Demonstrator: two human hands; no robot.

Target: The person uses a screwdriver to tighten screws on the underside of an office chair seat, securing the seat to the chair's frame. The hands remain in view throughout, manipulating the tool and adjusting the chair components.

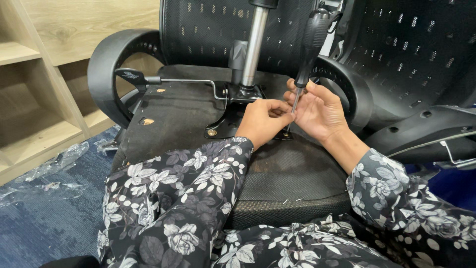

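Chair seat: an office chair seat (188, 114) lies upside down before the person, its black fabric underside facing up, filling most of the view.
Armrests: a curved black armrest (106, 64) stands at the left of the seat, another armrest (354, 89) at the right.
Mesh back: a black mesh backrest (208, 30) rises behind the seat.
Shelf: a pale wooden shelf unit (34, 84) stands at the left, on blue carpet (44, 223) strewn with clear plastic wrap (54, 168).
Gas cylinder: a silver cylinder (254, 44) stands upright from the metal mechanism plate (228, 121) at the middle of the seat.
Lever: a thin metal lever (173, 81) with a black paddle runs left from the plate.
Screwdriver: a black-handled screwdriver (310, 49) stands nearly upright, tip down at the plate's right edge, between the two hands.
Right hand: the right hand (317, 111) has its fingers closed around the screwdriver's shaft just below the handle.
Left hand: the left hand (263, 119) pinches the shaft near its tip, fingers touching the right hand.
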